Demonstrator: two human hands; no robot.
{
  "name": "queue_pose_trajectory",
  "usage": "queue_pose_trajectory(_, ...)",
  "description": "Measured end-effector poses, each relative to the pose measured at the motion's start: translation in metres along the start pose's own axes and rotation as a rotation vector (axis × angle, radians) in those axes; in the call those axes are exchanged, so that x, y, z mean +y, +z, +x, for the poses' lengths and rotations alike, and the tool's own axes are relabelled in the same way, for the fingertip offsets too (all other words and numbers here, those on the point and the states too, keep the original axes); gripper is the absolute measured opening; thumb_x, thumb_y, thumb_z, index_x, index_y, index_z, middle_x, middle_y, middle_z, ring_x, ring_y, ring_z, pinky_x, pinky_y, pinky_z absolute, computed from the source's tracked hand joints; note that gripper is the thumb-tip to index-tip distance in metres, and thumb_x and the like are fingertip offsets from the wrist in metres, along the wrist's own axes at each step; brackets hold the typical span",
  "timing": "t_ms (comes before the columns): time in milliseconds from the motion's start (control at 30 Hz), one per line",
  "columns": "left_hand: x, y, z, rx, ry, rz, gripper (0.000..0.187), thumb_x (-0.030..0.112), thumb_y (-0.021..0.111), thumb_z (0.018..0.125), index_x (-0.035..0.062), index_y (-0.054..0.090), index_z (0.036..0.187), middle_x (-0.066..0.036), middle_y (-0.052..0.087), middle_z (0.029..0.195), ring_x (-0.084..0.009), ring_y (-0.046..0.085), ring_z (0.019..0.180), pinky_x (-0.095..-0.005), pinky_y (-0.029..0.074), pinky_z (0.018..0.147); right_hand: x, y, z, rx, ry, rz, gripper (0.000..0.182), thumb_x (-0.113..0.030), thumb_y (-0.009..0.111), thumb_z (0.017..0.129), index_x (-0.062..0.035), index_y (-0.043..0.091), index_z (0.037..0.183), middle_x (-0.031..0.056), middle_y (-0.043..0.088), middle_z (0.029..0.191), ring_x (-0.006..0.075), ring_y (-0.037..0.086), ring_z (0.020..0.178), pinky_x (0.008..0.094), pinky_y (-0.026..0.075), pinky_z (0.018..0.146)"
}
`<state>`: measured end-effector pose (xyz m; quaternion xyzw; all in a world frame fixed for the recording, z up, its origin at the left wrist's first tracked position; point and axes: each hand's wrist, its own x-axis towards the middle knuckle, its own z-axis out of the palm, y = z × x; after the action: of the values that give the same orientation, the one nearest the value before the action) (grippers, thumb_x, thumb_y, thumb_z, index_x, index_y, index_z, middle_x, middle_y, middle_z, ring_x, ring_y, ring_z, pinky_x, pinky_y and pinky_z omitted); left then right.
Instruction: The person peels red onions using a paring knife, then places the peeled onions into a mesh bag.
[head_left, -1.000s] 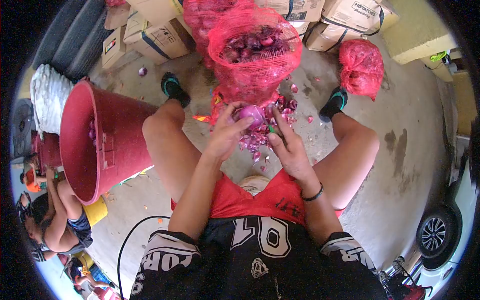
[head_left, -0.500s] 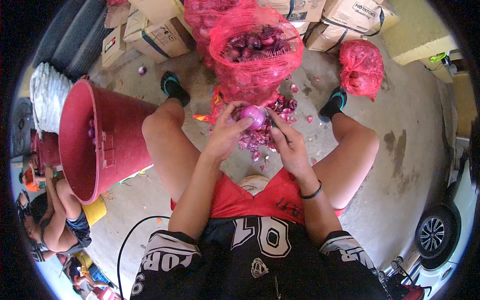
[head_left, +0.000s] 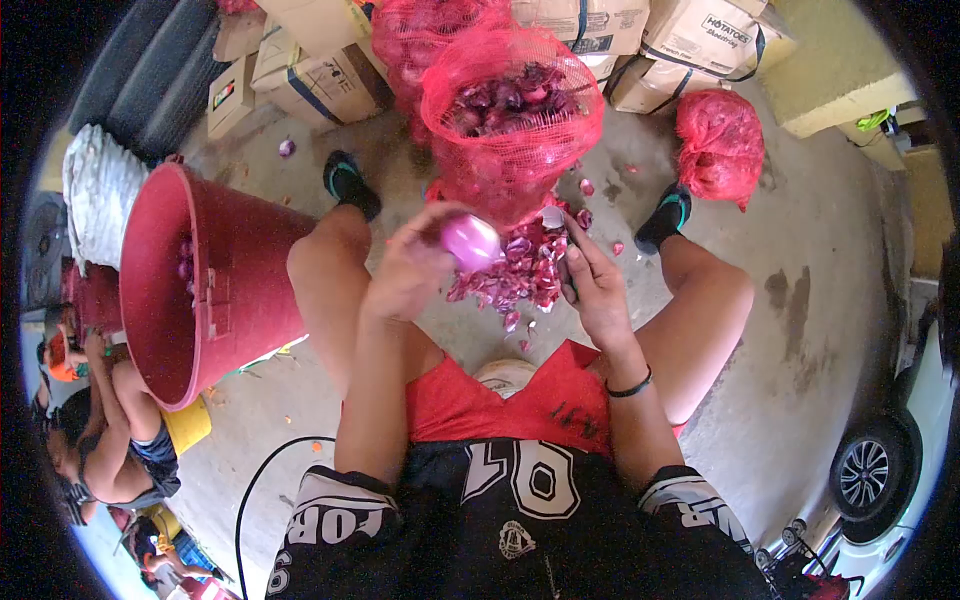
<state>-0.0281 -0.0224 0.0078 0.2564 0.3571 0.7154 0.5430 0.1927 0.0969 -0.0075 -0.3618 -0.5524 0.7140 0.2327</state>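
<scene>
Between the person's knees, the left hand [head_left: 415, 268] curls its fingertips around a smooth, pale purple peeled onion [head_left: 470, 242], lifted clear of the floor and drawn toward the left knee. The right hand [head_left: 592, 285] sits just beside it but apart, fingers loosely bent around something small near the thumb; what it is cannot be made out, nor whether it is truly gripped.

Judging by the bare, glossy skin of the onion, the peeling step looks finished and the bulb is ready to leave the hand. The tall red plastic bucket [head_left: 215, 290] stands just outside the left knee with its mouth open, a few dark onions showing inside. A move that way would call for carrying the bulb over the left thigh and past the bucket's near rim.

Below the hands lies a heap of purple-red onion skins [head_left: 515, 272] on the grey concrete floor [head_left: 790, 370]. Just beyond it an open red mesh sack of unpeeled red onions [head_left: 512, 115] stands between the feet, close enough to crowd any forward reach. A second, tied red mesh bag [head_left: 720, 145] lies to the right, well apart, and brown cardboard boxes [head_left: 320, 75] line the far side. Open floor lies to the right. Another person [head_left: 110, 440] crouches past the bucket on the left.
</scene>
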Motion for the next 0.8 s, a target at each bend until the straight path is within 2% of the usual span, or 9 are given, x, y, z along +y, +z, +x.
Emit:
queue_pose_trajectory(133,0.068,-0.043,0.001,0.339,0.209,0.123,0.051,0.014,0.064,0.087,-0.0005,0.043,0.131,-0.014,0.059,0.115,-0.0236,0.059,0.105,-0.0387,0.052,0.086,-0.01,-0.014,0.005,-0.103,-0.124,-0.481,0.041,-0.019,0.056,0.096,-0.0043,0.052,0.133,0.0152,0.066,0.101,0.0247,0.064,0.086,0.0354,0.048,0.076)
queue_pose_trajectory(200,0.108,-0.059,0.001,0.475,0.367,0.221,0.039,0.017,0.059,0.092,0.0017,0.048,0.126,-0.01,0.062,0.111,-0.021,0.058,0.106,-0.0373,0.047,0.092,-0.028,-0.02,0.006,-0.181,-0.192,-0.643,0.04,-0.019,0.058,0.094,-0.0048,0.054,0.131,0.0223,0.066,0.104,0.0322,0.066,0.093,0.0383,0.049,0.081)
queue_pose_trajectory(267,0.142,-0.1,-0.005,0.519,0.54,-0.005,0.032,0.019,0.06,0.092,0.0037,0.055,0.12,-0.013,0.059,0.12,-0.0243,0.058,0.108,-0.0385,0.049,0.092,-0.041,-0.026,0.011,-0.21,-0.278,-0.726,0.04,-0.02,0.061,0.091,-0.005,0.055,0.129,0.0269,0.063,0.099,0.0373,0.064,0.095,0.0385,0.05,0.081)
queue_pose_trajectory(300,0.162,-0.1,-0.001,0.184,0.644,-0.335,0.035,0.021,0.059,0.093,0.0037,0.053,0.123,-0.015,0.059,0.12,-0.0242,0.056,0.11,-0.0402,0.046,0.095,-0.042,-0.029,0.013,-0.2,-0.238,-0.728,0.041,-0.021,0.061,0.091,-0.0048,0.055,0.129,0.0267,0.064,0.099,0.0373,0.064,0.094,0.0389,0.049,0.081)
queue_pose_trajectory(367,0.164,-0.096,0.001,0.374,0.832,-0.488,0.034,0.019,0.057,0.093,0.0022,0.054,0.123,-0.016,0.061,0.12,-0.0227,0.058,0.107,-0.0397,0.047,0.093,-0.041,-0.033,0.018,-0.184,-0.161,-0.728,0.043,-0.023,0.061,0.091,-0.0044,0.054,0.129,0.0263,0.064,0.1,0.0375,0.064,0.094,0.0399,0.049,0.081)
queue_pose_trajectory(467,0.143,-0.062,0.039,0.471,0.659,-0.136,0.031,0.018,0.056,0.094,-0.0001,0.056,0.119,-0.016,0.061,0.119,-0.0221,0.06,0.105,-0.0386,0.048,0.092,-0.005,-0.035,0.024,-0.129,-0.307,-0.71,0.045,-0.027,0.061,0.09,-0.004,0.054,0.128,0.0259,0.064,0.099,0.0388,0.064,0.092,0.0422,0.049,0.08)
queue_pose_trajectory(600,0.1,0.008,0.096,0.28,0.284,0.375,0.034,0.018,0.058,0.094,0.0,0.057,0.122,-0.01,0.064,0.115,-0.0207,0.061,0.106,-0.0336,0.048,0.088,0.011,-0.023,0.019,-0.193,-0.17,-0.82,0.038,-0.03,0.062,0.089,-0.0039,0.059,0.117,0.0256,0.063,0.093,0.0414,0.062,0.088,0.0454,0.048,0.077)
queue_pose_trajectory(700,0.07,0.029,0.153,0.029,0.183,0.98,0.027,0.017,0.065,0.09,0.0,0.064,0.112,-0.007,0.068,0.099,-0.0108,0.062,0.088,-0.0264,0.049,0.078,0.007,-0.019,0.021,-0.312,-0.072,-0.862,0.033,-0.03,0.062,0.088,-0.0038,0.061,0.108,0.0253,0.063,0.089,0.0427,0.061,0.084,0.0471,0.048,0.074)
queue_pose_trajectory(800,0.03,0.022,0.193,-0.232,0.224,1.387,0.027,0.015,0.067,0.084,0.0046,0.067,0.109,-0.013,0.069,0.101,-0.0219,0.066,0.093,-0.0329,0.051,0.082,0.012,-0.018,0.025,-0.343,-0.069,-0.905,0.031,-0.03,0.063,0.087,-0.0035,0.062,0.102,0.025,0.062,0.087,0.0426,0.06,0.082,0.048,0.048,0.072)
